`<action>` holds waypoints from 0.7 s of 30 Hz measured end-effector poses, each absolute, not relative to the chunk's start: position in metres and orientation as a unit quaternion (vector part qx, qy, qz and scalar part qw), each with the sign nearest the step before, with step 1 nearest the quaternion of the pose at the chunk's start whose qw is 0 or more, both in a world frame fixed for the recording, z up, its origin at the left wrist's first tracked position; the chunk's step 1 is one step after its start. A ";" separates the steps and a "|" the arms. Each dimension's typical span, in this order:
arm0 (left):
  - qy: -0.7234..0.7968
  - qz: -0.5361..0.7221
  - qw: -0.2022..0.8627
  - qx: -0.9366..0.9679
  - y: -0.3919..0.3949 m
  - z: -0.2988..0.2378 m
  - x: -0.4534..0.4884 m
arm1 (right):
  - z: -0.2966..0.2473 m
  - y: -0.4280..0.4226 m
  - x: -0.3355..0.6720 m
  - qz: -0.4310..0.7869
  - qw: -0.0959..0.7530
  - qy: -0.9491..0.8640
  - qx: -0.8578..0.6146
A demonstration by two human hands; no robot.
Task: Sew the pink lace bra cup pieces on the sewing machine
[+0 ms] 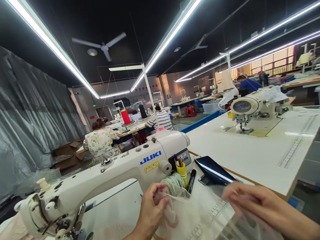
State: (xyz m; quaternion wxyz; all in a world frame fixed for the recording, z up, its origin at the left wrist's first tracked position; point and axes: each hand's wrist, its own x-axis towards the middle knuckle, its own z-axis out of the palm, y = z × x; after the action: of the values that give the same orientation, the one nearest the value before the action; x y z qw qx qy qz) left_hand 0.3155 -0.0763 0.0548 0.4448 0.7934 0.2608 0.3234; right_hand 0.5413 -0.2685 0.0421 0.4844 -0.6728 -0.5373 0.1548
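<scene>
A thin, see-through whitish fabric point(183, 208) stretches between my two hands over the white sewing table. My left hand point(153, 206) is closed, pinching the fabric between thumb and fingers. On the other side, my right hand point(252, 201) is slightly blurred, its fingers pressed together on the fabric. Behind my left hand stand the JUKI sewing machine point(132, 166) and a bundle of pale green cord point(173, 183). A yellow cup point(182, 174) with pens, a black marker point(191, 181) and a dark phone point(213, 170) lie just beyond the fabric.
A second sewing machine point(252, 108) stands on the white table point(250, 150) at the right. Red point(125, 117) and black point(142, 111) thread cones sit behind my machine. Several people work at other tables. Cardboard boxes point(66, 155) lie by the grey curtain point(37, 110).
</scene>
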 end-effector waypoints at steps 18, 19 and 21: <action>0.263 0.272 0.539 0.752 -0.076 0.060 0.293 | 0.018 -0.200 0.499 0.072 0.396 -0.634 -0.660; 0.259 0.265 0.546 0.752 -0.079 0.063 0.292 | 0.015 -0.196 0.489 0.093 0.395 -0.640 -0.652; 0.252 0.257 0.553 0.751 -0.084 0.069 0.290 | 0.016 -0.188 0.476 0.126 0.397 -0.638 -0.648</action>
State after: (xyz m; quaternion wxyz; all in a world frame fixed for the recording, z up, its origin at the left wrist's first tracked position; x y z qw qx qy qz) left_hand 0.2898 -0.0840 0.0690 0.5533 0.7511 0.2525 0.2568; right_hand 0.4758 -0.1883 0.0161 0.3965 -0.6479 -0.6381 0.1259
